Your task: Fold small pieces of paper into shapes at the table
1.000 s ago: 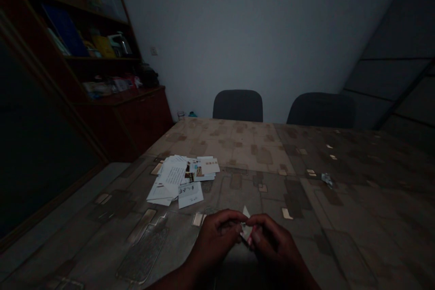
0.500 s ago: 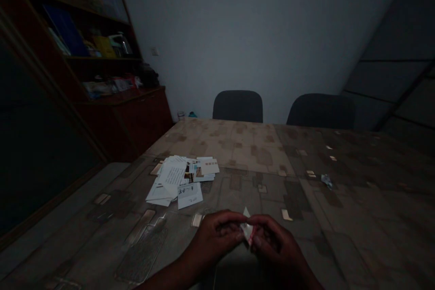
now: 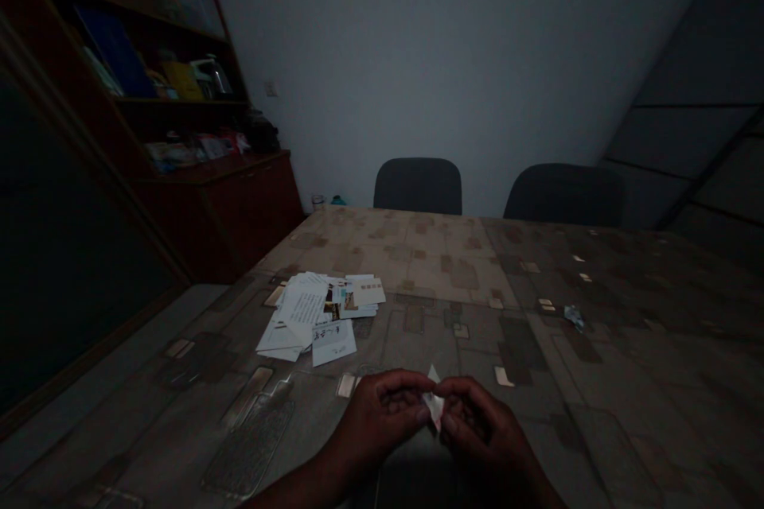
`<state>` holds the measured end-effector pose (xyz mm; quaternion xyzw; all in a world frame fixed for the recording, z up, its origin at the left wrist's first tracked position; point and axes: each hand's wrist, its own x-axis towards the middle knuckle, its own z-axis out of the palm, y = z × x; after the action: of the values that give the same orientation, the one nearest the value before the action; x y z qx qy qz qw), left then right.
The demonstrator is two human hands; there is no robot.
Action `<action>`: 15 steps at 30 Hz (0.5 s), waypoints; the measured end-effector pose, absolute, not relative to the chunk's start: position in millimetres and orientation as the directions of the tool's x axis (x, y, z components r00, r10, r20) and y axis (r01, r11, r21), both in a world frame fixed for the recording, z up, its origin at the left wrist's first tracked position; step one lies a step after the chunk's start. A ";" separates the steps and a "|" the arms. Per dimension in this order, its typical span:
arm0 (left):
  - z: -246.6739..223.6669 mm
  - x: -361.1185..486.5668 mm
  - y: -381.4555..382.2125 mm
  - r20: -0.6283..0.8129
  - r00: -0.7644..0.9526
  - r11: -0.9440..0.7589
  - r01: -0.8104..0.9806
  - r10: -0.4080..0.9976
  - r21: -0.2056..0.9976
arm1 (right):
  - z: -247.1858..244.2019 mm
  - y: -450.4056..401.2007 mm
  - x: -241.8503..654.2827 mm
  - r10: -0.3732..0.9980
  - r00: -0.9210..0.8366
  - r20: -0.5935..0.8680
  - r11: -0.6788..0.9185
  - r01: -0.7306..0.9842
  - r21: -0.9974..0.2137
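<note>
You are pinching the small folded paper [image 3: 435, 407] between your left hand [image 3: 385, 411] and right hand [image 3: 481, 419] — fingertips clamped on its two sides, neither hand nearer — while its long axis is pointing away from you, one tip showing beyond the forefingers.

A: How is the light in this room?
B: It is rather dim; the plain wall [image 3: 358, 56] looks grey-blue.
A: And which furniture do you see?
B: On the left, a dark reddish cabinet [image 3: 251, 207] with open shelves [image 3: 179, 101] stands above grey floor [image 3: 200, 296]. One dark chair [image 3: 418, 184] and a second chair [image 3: 564, 192] stand beyond the patterned table [image 3: 430, 254].
</note>
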<state>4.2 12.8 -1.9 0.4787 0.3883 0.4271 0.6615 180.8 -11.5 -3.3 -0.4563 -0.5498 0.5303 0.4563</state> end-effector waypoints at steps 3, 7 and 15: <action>-3.4 3.8 12.8 -0.095 0.333 0.166 -0.194 0.938 0.967 | -2.4 -11.4 180.5 0.986 -0.165 0.007 0.011 0.025 -1.000; -4.9 3.6 12.3 -0.101 0.341 0.183 -0.217 0.935 0.959 | -1.8 -11.3 179.5 0.989 -0.150 0.000 -0.002 -0.014 -1.000; 0.7 4.8 11.8 -0.120 0.318 0.183 -0.177 0.940 0.967 | -3.7 -10.0 179.6 0.984 -0.180 0.010 0.009 -0.009 -1.000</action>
<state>4.8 11.8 0.7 0.4771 0.4001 0.4251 0.6569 179.6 -10.0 -3.7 -0.4482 -0.5434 0.5430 0.4572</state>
